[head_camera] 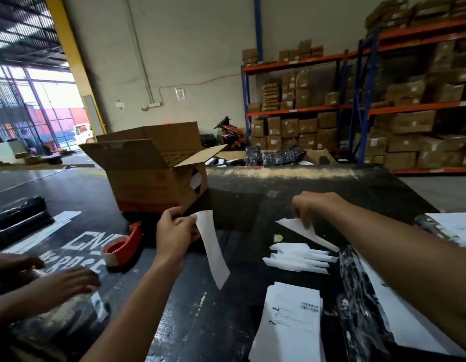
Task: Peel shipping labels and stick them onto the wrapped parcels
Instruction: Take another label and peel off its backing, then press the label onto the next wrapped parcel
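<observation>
A white backing strip (213, 246) is pinched by the left hand (174, 231), a label (302, 228) by the right hand (309, 207). An open cardboard box (151, 173) and red tape dispenser (123, 246) are set beyond on the black surface (200, 322), curled strips (297, 257) and a label stack (292, 322) below.

I worked at a black table (226, 322), its top scuffed and flecked with white. At about five o'clock lay a stack of printed labels (292, 317); just beyond it, toward three o'clock, sat a heap of curled white backing strips (297, 257). A black wrapped parcel (357, 304) lay along the right edge, touching the stack. Around nine o'clock stood a red tape dispenser (123, 248), and at eleven o'clock an open cardboard box (153, 176). Another black parcel (17, 220) rested at the far left.
</observation>
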A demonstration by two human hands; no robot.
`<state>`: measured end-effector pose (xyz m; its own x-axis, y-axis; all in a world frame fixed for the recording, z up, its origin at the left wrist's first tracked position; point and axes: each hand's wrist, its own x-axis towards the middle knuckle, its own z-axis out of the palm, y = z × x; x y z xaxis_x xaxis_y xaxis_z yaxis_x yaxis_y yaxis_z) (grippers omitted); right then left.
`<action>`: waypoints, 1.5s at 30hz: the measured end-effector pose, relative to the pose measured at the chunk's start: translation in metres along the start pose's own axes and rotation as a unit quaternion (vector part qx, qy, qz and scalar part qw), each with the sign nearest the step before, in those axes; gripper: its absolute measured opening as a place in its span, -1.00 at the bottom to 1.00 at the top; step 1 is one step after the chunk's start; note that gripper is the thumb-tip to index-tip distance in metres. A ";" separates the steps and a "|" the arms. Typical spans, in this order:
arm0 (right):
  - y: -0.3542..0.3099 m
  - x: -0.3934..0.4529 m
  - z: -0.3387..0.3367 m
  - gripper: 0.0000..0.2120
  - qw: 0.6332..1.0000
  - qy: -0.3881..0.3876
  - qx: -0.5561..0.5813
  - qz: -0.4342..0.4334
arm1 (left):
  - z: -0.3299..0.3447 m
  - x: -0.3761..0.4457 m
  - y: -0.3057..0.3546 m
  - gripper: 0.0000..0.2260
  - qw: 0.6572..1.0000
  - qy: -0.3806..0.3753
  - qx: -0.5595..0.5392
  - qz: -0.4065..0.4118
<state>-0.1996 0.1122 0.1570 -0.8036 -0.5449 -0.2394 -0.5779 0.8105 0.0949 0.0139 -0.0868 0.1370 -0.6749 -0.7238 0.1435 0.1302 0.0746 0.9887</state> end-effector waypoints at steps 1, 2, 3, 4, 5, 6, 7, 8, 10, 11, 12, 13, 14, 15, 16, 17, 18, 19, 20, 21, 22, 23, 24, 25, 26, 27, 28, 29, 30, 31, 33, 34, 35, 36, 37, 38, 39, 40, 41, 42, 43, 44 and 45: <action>-0.001 0.005 0.003 -0.63 1.000 -0.014 -0.011 -0.004 | 0.001 -0.001 0.001 -0.62 1.000 0.000 0.000 -0.002; -0.003 0.007 0.006 -0.64 1.000 -0.022 -0.018 -0.007 | 0.002 -0.003 0.002 -0.62 1.000 -0.001 -0.003 -0.005; -0.005 0.008 0.008 -0.65 1.000 -0.021 -0.021 -0.007 | 0.003 -0.004 0.003 -0.63 1.000 -0.004 -0.008 -0.011; -0.006 0.008 0.008 -0.67 1.000 -0.012 -0.014 -0.007 | 0.004 -0.005 0.006 -0.63 1.000 -0.008 -0.016 -0.017; -0.008 0.005 0.006 -0.70 1.000 0.007 0.001 -0.014 | 0.005 -0.007 0.009 -0.63 0.999 -0.014 -0.026 -0.025; -0.010 0.001 0.001 -0.72 0.999 0.030 0.028 -0.029 | 0.008 -0.008 0.013 -0.63 0.999 -0.020 -0.037 -0.033; -0.013 -0.006 -0.007 -0.74 0.995 0.057 0.060 -0.054 | 0.011 -0.009 0.016 -0.63 0.998 -0.026 -0.048 -0.042; -0.018 -0.017 -0.017 -0.75 0.988 0.084 0.094 -0.085 | 0.016 -0.010 0.021 -0.62 0.996 -0.034 -0.063 -0.050; -0.029 -0.045 -0.039 -0.74 0.968 0.131 0.153 -0.147 | 0.027 -0.015 0.033 -0.62 0.992 -0.054 -0.096 -0.059; -0.037 -0.066 -0.049 -0.72 0.960 0.147 0.170 -0.168 | 0.033 -0.018 0.040 -0.61 0.989 -0.066 -0.113 -0.062; -0.043 -0.084 -0.057 -0.69 0.955 0.154 0.177 -0.183 | 0.041 -0.021 0.046 -0.61 0.987 -0.077 -0.127 -0.064; -0.048 -0.100 -0.062 -0.65 0.953 0.159 0.177 -0.189 | 0.049 -0.024 0.051 -0.60 0.984 -0.087 -0.141 -0.064; -0.051 -0.117 -0.065 -0.60 0.953 0.168 0.172 -0.186 | 0.056 -0.027 0.057 -0.61 0.980 -0.100 -0.160 -0.063; -0.054 -0.133 -0.065 -0.55 0.953 0.181 0.165 -0.177 | 0.063 -0.032 0.063 -0.62 0.974 -0.118 -0.182 -0.064; -0.053 -0.145 -0.063 -0.50 0.953 0.198 0.160 -0.161 | 0.070 -0.038 0.068 -0.64 0.968 -0.139 -0.200 -0.062; -0.051 -0.157 -0.060 -0.47 0.953 0.217 0.156 -0.141 | 0.077 -0.043 0.073 -0.66 0.962 -0.161 -0.212 -0.057; -0.048 -0.168 -0.056 -0.46 0.953 0.235 0.151 -0.119 | 0.085 -0.049 0.077 -0.68 0.956 -0.182 -0.225 -0.054; -0.044 -0.178 -0.051 -0.47 0.952 0.255 0.145 -0.093 | 0.092 -0.055 0.081 -0.68 0.949 -0.201 -0.236 -0.053; -0.038 -0.186 -0.047 -0.50 0.949 0.275 0.141 -0.066 | 0.100 -0.061 0.085 -0.67 0.942 -0.220 -0.248 -0.055; -0.031 -0.194 -0.043 -0.55 0.945 0.295 0.138 -0.041 | 0.108 -0.066 0.088 -0.67 0.935 -0.236 -0.257 -0.060; -0.024 -0.204 -0.040 -0.60 0.940 0.313 0.135 -0.018 | 0.116 -0.072 0.092 -0.66 0.929 -0.250 -0.263 -0.066; -0.016 -0.213 -0.038 -0.63 0.936 0.328 0.130 0.001 | 0.124 -0.079 0.097 -0.66 0.925 -0.261 -0.265 -0.073; -0.006 -0.222 -0.038 -0.66 0.932 0.341 0.124 0.018 | 0.132 -0.085 0.101 -0.67 0.923 -0.269 -0.264 -0.077; 0.003 -0.231 -0.038 -0.69 0.929 0.351 0.114 0.036 | 0.141 -0.090 0.105 -0.67 0.921 -0.277 -0.260 -0.080; 0.014 -0.240 -0.040 -0.70 0.925 0.362 0.100 0.056 | 0.150 -0.095 0.110 -0.67 0.920 -0.286 -0.256 -0.080; 0.025 -0.248 -0.041 -0.72 0.920 0.374 0.086 0.077 | 0.158 -0.099 0.114 -0.68 0.918 -0.297 -0.252 -0.076; 0.036 -0.255 -0.042 -0.73 0.915 0.385 0.074 0.099 | 0.166 -0.102 0.119 -0.71 0.915 -0.308 -0.250 -0.070; 0.049 -0.262 -0.043 -0.74 0.909 0.393 0.069 0.120 | 0.173 -0.106 0.123 -0.74 0.913 -0.315 -0.251 -0.065; 0.061 -0.268 -0.043 -0.74 0.904 0.398 0.079 0.135 | 0.180 -0.109 0.127 -0.76 0.913 -0.318 -0.247 -0.058; 0.073 -0.275 -0.043 -0.74 0.898 0.403 0.104 0.142 | 0.188 -0.111 0.129 -0.77 0.919 -0.319 -0.229 -0.040; 0.099 -0.285 -0.043 -0.73 0.885 0.416 0.157 0.138 | 0.206 -0.113 0.129 -0.63 0.929 -0.335 -0.156 0.013; 0.111 -0.289 -0.043 -0.73 0.879 0.424 0.174 0.134 | 0.217 -0.114 0.127 -0.53 0.927 -0.355 -0.120 0.029; 0.124 -0.292 -0.043 -0.72 0.873 0.430 0.189 0.131 | 0.229 -0.116 0.124 -0.45 0.920 -0.379 -0.090 0.038; 0.137 -0.294 -0.042 -0.72 0.868 0.435 0.204 0.127 | 0.242 -0.117 0.120 -0.41 0.913 -0.399 -0.063 0.045; 0.149 -0.294 -0.039 -0.71 0.863 0.438 0.219 0.121 | 0.256 -0.118 0.117 -0.38 0.907 -0.415 -0.041 0.053; 0.163 -0.293 -0.036 -0.70 0.860 0.437 0.234 0.117 | 0.271 -0.119 0.114 -0.36 0.903 -0.424 -0.023 0.062; 0.178 -0.290 -0.032 -0.69 0.859 0.434 0.247 0.114 | 0.285 -0.121 0.111 -0.35 0.900 -0.430 -0.009 0.072; 0.194 -0.287 -0.026 -0.68 0.858 0.430 0.258 0.113 | 0.300 -0.121 0.108 -0.34 0.896 -0.437 0.001 0.079; 0.210 -0.282 -0.020 -0.66 0.857 0.426 0.268 0.111 | 0.315 -0.122 0.105 -0.35 0.892 -0.445 0.012 0.084; 0.226 -0.277 -0.013 -0.65 0.857 0.419 0.280 0.109 | 0.330 -0.122 0.101 -0.38 0.888 -0.451 0.023 0.087; 0.242 -0.272 -0.006 -0.65 0.855 0.412 0.295 0.107 | 0.345 -0.122 0.097 -0.41 0.885 -0.456 0.033 0.089; 0.257 -0.265 0.001 -0.64 0.854 0.403 0.311 0.105 | 0.359 -0.122 0.093 -0.44 0.883 -0.458 0.042 0.092; 0.271 -0.259 0.009 -0.64 0.853 0.393 0.328 0.103 | 0.373 -0.122 0.087 -0.47 0.882 -0.459 0.052 0.093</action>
<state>-0.1470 0.4751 0.2361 -0.8744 -0.1430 0.4637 -0.4165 0.7114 -0.5661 -0.1631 0.2636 0.2219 -0.9591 0.1638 0.2310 0.2649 0.2304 0.9364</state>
